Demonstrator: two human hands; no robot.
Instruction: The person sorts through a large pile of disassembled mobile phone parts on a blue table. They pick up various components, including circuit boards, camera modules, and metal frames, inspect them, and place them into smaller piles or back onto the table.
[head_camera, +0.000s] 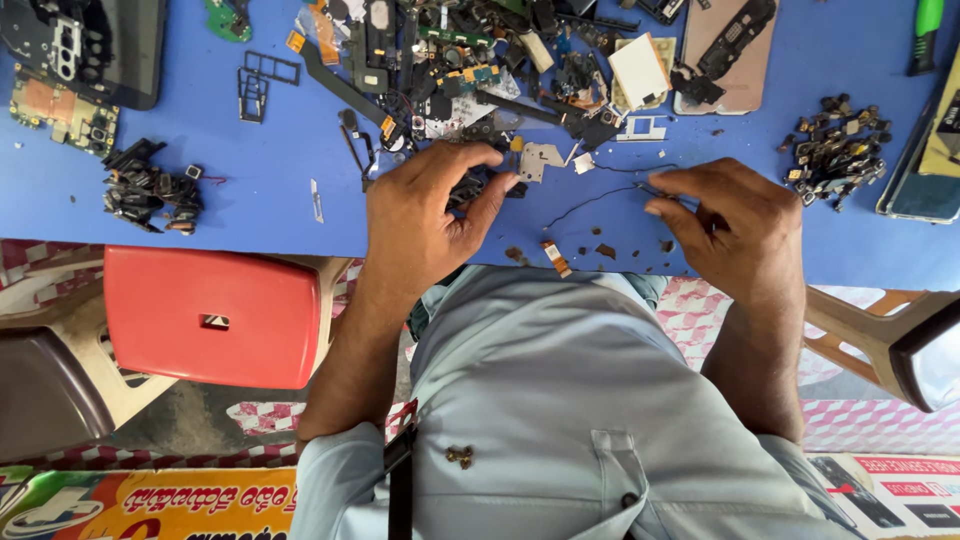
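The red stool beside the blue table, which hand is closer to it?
Left. The left hand is just up and right of the red stool; the right hand is far across, past the person's body.

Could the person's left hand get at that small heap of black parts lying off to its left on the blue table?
Probably yes. The left hand already grips a small dark part, but bare blue table lies between it and the heap of black parts.

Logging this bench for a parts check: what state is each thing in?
Left hand: closed around a small dark part.
Right hand: pinching a thin black wire.
Phone shell: opened, lying flat.
Red stool: unoccupied.
Blue table: strewn with parts.
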